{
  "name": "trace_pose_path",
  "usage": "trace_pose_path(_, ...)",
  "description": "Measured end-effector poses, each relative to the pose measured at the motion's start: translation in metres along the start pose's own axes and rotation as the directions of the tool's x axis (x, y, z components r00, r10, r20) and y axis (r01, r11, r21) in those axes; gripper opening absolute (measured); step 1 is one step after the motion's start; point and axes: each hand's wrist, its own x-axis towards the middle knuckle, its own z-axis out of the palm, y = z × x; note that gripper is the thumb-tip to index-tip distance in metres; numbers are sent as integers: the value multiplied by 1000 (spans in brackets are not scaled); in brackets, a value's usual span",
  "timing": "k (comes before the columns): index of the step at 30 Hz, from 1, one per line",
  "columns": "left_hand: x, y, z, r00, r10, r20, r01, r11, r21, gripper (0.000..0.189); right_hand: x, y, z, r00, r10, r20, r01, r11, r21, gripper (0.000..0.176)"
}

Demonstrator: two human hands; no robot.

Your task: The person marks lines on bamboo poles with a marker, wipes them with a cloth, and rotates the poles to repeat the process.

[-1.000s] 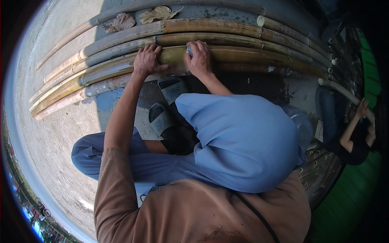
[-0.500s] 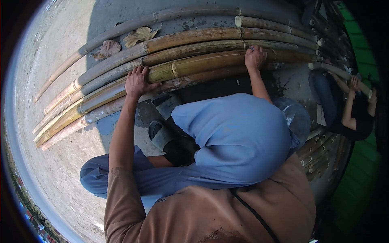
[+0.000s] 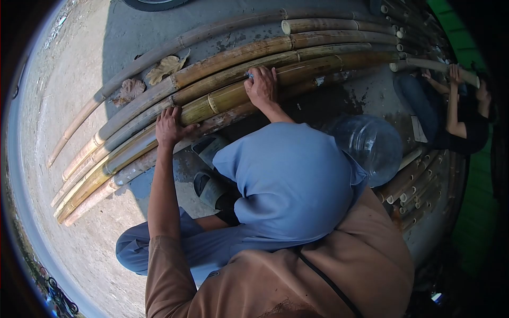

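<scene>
Several long bamboo poles lie side by side on the ground before me. My left hand (image 3: 170, 128) grips a greenish-yellow bamboo pole (image 3: 233, 97), its fingers over the far side and its thumb stretched along the near side. Farther right on the same pole rests my right hand (image 3: 262, 86), its fingers curled over the top. A small blue-and-white piece (image 3: 250, 75), perhaps cloth or plastic, shows between those fingers; most of it is hidden. Beyond lies a browner bamboo pole (image 3: 225, 57), and nearer me a pale, weathered pole (image 3: 193, 139).
Dry leaves (image 3: 167, 69) lie between the far poles. A large clear water jug (image 3: 374, 148) stands by my knee. At right another person (image 3: 469, 127) holds a bamboo pole (image 3: 432, 64). Cut bamboo (image 3: 411, 193) is stacked at lower right; a tire (image 3: 157, 4) shows at the top.
My right hand has slid left along the pole, nearer my left hand, which stays at its spot on the pole. The view has shifted, and more of the water jug shows.
</scene>
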Motion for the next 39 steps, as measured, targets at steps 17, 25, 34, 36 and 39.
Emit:
trace_pose_path(17, 0, -7, 8, 1000, 1, -26, -1, 1000, 12, 89, -33, -108, 31, 919, -355, 172, 323, 927, 190, 28)
trace_pose_path(25, -3, -7, 9, 999, -23, 27, 23, 1000, -1, 90, 24, 96, -32, 989, 89, -120, -107, 982, -153, 22)
trace_pose_path(34, 10, 23, 12, 999, -44, 28, 43, 999, 26, 89, 0, 4, 13, 994, -106, 13, 106, 994, -1, 14)
trace_pose_path(36, 8, 22, 15, 999, -50, -5, 50, 999, -5, 90, -27, -69, 35, 954, -280, 111, 260, 951, 166, 25)
trace_pose_path(39, 5, 17, 22, 999, -48, -21, 48, 998, -33, 97, -37, -106, 42, 925, -345, 156, 309, 926, 216, 30)
